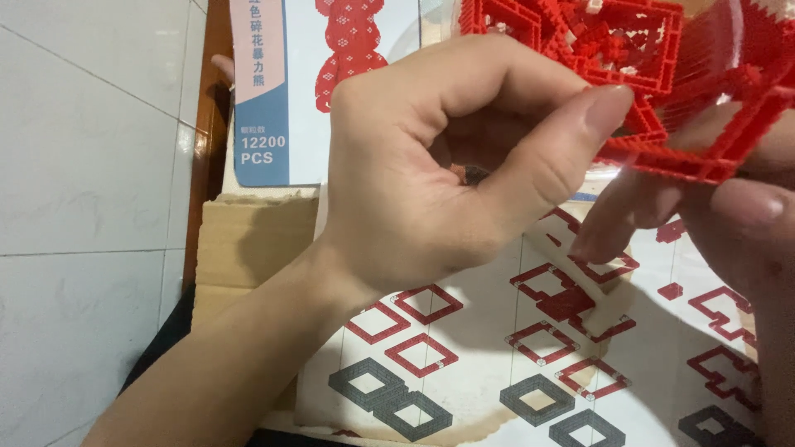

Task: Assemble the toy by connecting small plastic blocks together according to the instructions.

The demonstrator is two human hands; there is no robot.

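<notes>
Left hand (414,174) and right hand (729,232), fingers closed on a red micro-brick frame assembly (654,83) held above the printed instruction sheet (497,364) — light, rigid yet brittle at its joints; best gripped along the outer frame edges.

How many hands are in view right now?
2. The left hand fills the centre, thumb pinching the red brick frame. The right hand is at the right edge, under that frame. Something pale shows at the top left by the box; I cannot tell what it is.
</notes>
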